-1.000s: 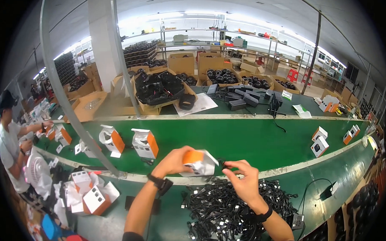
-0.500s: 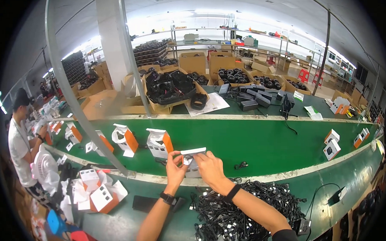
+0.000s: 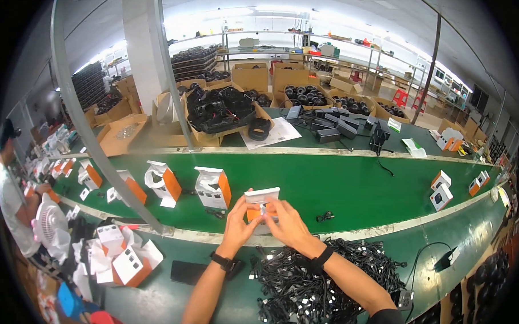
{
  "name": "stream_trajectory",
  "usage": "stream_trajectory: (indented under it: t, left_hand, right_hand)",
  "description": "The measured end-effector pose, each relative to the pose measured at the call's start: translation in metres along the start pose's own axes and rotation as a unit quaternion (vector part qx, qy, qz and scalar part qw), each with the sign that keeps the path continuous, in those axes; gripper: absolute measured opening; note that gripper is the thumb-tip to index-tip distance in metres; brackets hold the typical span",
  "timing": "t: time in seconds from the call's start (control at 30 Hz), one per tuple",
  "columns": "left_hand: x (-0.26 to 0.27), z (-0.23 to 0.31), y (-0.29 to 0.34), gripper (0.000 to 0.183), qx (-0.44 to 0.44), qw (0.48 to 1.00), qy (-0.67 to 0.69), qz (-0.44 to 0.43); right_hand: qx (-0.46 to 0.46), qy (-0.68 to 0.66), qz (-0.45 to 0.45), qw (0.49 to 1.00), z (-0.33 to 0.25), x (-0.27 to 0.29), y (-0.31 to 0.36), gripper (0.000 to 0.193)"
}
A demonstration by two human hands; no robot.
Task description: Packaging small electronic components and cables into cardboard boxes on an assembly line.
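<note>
Both my hands are on a small white and orange carton (image 3: 262, 195) at the near edge of the green belt. Its white top flap stands up, tilted towards the far side. My left hand (image 3: 238, 225) grips the carton's left side, thumb at the front. From the right, my right hand (image 3: 290, 225) closes on the carton, its thumb and fingers meeting the left ones at the opening. A little white material shows between the fingertips; what it is cannot be made out. A large heap of black cables (image 3: 324, 278) lies right beside my right forearm.
Open white and orange cartons (image 3: 212, 188) stand along the green belt (image 3: 356, 188). A metal post (image 3: 89, 122) rises at left. Opened cartons (image 3: 131, 265) and a black flat case (image 3: 190, 272) lie on the near table. A person (image 3: 15, 205) works at far left beside a fan (image 3: 53, 220).
The carton has tilted, so its flap's underside and some orange now show. My right fingers have come down from the flap to its front, close to my left thumb. The view has shifted slightly.
</note>
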State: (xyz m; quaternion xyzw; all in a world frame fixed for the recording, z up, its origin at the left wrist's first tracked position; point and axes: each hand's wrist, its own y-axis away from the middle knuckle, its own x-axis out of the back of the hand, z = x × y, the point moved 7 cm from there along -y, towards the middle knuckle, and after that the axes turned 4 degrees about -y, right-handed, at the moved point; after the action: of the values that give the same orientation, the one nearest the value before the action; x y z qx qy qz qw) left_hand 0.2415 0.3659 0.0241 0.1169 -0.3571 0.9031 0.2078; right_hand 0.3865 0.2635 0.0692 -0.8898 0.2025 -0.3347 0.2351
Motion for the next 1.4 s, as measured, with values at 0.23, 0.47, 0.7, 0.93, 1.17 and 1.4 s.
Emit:
stream_trajectory:
  t: [0.23,0.47,0.7,0.93,1.17,1.4]
  left_hand:
    - [0.004,0.035,-0.014,0.072,-0.114,0.978,-0.092,-0.146]
    - [-0.012,0.046,-0.014,0.051,-0.115,0.975,-0.122,-0.150]
    - [-0.016,0.054,-0.020,0.045,-0.112,0.966,-0.136,-0.191]
    - [-0.031,0.069,-0.017,0.045,-0.161,0.943,-0.202,-0.211]
    - [-0.040,0.070,-0.017,0.053,-0.192,0.923,-0.195,-0.271]
    - [-0.045,0.056,-0.016,0.050,-0.146,0.958,-0.115,-0.219]
  right_hand:
    - [-0.021,0.001,-0.129,0.991,-0.015,0.022,0.003,0.020]
    - [0.033,0.096,-0.215,0.971,0.019,0.048,-0.015,0.041]
    - [0.122,0.137,-0.159,0.970,0.016,0.053,0.004,0.031]
    - [0.158,0.191,-0.193,0.949,0.026,0.055,0.018,0.035]
    - [0.167,0.213,-0.245,0.931,0.031,0.077,0.032,0.057]
    - [0.108,0.153,-0.290,0.938,0.043,0.089,0.023,0.056]
